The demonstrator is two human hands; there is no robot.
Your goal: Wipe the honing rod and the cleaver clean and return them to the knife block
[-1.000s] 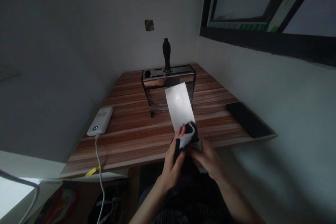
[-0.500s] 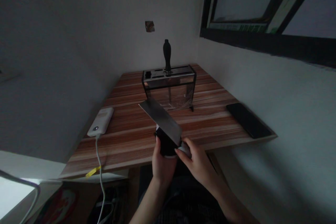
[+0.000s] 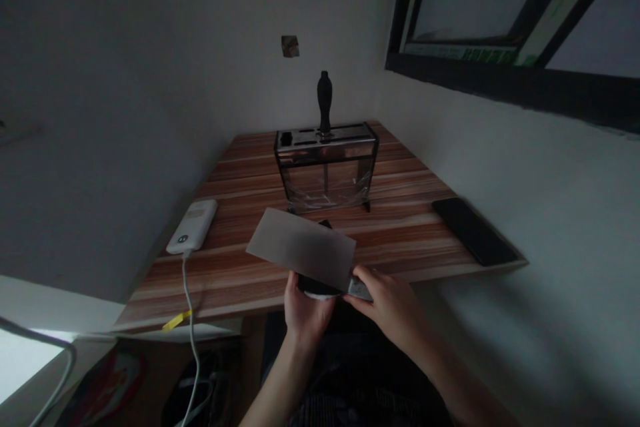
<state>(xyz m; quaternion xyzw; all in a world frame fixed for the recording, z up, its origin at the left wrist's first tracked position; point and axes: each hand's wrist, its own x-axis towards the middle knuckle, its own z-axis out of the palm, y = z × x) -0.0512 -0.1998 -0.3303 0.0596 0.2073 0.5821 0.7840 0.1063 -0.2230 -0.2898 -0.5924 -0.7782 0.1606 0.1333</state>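
Observation:
A cleaver (image 3: 303,245) with a broad grey blade is in my right hand (image 3: 393,303), its fingers closed round the handle at the blade's right end. The blade points left, its flat face turned up toward me. Under the blade, my left hand (image 3: 307,313) grips a flat black thing with a white edge (image 3: 320,288); the blade covers most of it, so its kind cannot be made out. Beyond the blade stands a see-through knife block (image 3: 325,177) with a slotted metal top. A black handle (image 3: 325,101) sticks up from it.
On the wooden table (image 3: 240,180), a white power bank (image 3: 194,227) with a white cable (image 3: 189,307) lies at left. A black phone (image 3: 473,230) lies near the right edge. A yellow tag (image 3: 176,320) is by the front edge. Walls adjoin the table.
The cleaver blade has turned so its flat face shows more and its tip has swung left and nearer to me. Both hands keep their holds.

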